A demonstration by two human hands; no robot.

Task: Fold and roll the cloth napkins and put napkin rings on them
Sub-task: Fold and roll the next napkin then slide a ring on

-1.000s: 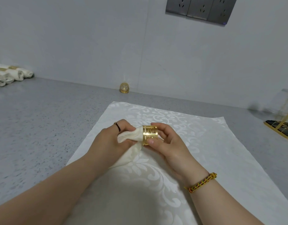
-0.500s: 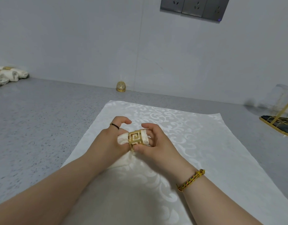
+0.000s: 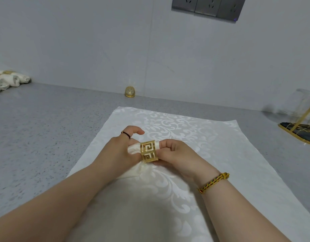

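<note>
Near the middle of the frame the two hands meet; the left hand curls round the rolled napkin, its index finger lifted and wearing a thin black band; the right hand pinches the gold napkin ring, which sits around the roll with a short white end showing at its right side; both hands hover over a white patterned cloth spread on the grey speckled counter; a braided bracelet circles the right wrist; at the upper left edge lie ringed napkin rolls; a small gold object stands against the wall; a gold-framed stand sits at the right edge; grey sockets are at the top.
</note>
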